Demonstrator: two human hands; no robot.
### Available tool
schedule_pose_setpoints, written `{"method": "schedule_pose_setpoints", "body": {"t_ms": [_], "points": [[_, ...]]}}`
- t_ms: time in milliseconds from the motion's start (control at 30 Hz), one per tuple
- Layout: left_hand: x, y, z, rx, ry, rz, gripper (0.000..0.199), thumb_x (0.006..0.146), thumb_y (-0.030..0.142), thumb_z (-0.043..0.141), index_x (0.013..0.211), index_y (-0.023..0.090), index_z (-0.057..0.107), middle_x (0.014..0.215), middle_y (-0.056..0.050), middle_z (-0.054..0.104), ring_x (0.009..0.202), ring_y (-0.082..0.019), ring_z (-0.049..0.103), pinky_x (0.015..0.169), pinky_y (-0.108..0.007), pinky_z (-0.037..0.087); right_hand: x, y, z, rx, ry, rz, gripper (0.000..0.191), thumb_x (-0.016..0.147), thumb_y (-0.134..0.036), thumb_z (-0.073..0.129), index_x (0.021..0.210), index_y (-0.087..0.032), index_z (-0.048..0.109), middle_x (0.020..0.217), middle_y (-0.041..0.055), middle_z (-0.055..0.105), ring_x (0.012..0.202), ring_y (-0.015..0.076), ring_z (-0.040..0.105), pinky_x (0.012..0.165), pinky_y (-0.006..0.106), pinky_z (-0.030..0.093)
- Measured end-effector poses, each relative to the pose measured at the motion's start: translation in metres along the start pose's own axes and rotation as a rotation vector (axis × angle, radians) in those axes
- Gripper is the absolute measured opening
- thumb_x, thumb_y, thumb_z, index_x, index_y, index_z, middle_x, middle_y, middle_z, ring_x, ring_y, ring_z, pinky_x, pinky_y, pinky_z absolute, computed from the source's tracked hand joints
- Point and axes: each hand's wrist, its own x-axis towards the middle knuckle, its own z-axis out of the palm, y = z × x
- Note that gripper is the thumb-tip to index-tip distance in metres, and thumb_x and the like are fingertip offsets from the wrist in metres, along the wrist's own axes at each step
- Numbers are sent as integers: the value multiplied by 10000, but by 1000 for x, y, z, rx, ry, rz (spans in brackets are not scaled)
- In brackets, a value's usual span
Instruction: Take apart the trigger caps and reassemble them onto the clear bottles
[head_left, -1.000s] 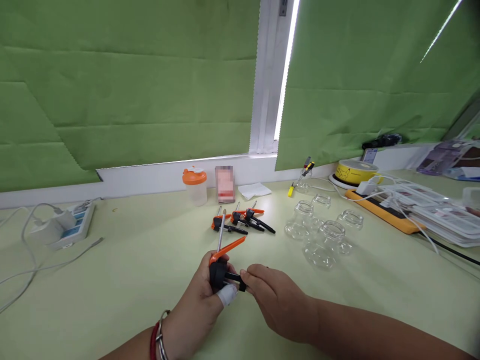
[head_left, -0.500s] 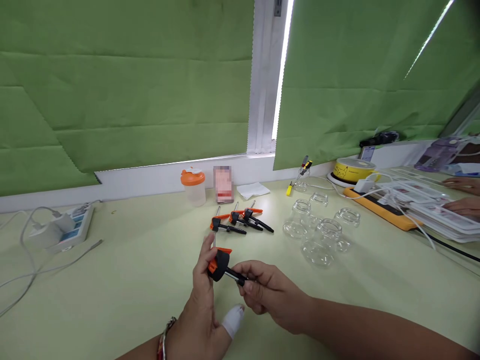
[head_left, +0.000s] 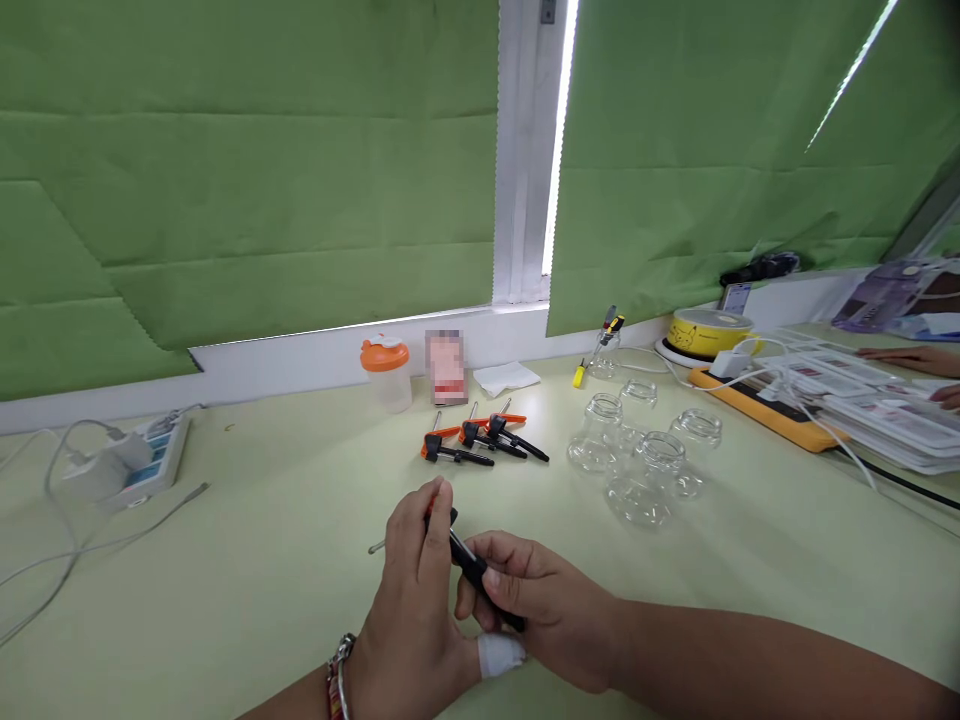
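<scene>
My left hand (head_left: 420, 590), with a white wrap on its thumb, curls its fingers around the head of a black-and-orange tool with a metal rod (head_left: 469, 562). Most of that head is hidden behind those fingers, and a thin metal rod sticks out to their left. My right hand (head_left: 544, 605) pinches the tool's black handle between thumb and fingers. The handle slants down to the right. Beyond my hands lie three similar tools (head_left: 480, 440), black and orange with metal rods, side by side on the table (head_left: 300, 560).
Several clear glass jars (head_left: 645, 485) stand to the right. Behind are an orange-lidded cup (head_left: 388, 375), a blurred pink item (head_left: 447, 368) and a white tissue (head_left: 507, 378). Power strips with cables (head_left: 154, 465) lie left and right. Another person's hand (head_left: 915, 358) rests far right.
The tool has turned, its handle now pointing more down and its rod to the left. My left fingers have closed over its head, and my left thumb has moved right, beside my right hand.
</scene>
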Motion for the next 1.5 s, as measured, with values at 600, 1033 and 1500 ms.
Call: {"method": "schedule_pose_setpoints", "body": {"t_ms": [600,1033,1500], "points": [[-3,5,11,-134,-38,-131,1001,583,299,694,1424,184,163,1429,-231,171,1341,-445,230,876,-540,487,1,4,9,143,-3,9,248,837,-315,639,1034,-166,621,837,46,623,765,138,577,702,246,392],[-4,-1,9,-174,-121,-154,1035,563,289,704,1433,207,151,1442,-208,158,1344,-418,255,886,-507,501,3,7,8,160,-79,13,239,765,-211,705,985,-137,650,868,31,588,718,87,536,695,212,389],[5,-4,-3,-240,-183,-170,971,566,356,721,1386,208,223,1271,-163,442,1136,-352,505,919,-505,460,4,-3,6,-96,-120,45,419,757,-411,721,1071,-162,601,832,30,631,789,142,603,782,301,430]]}}
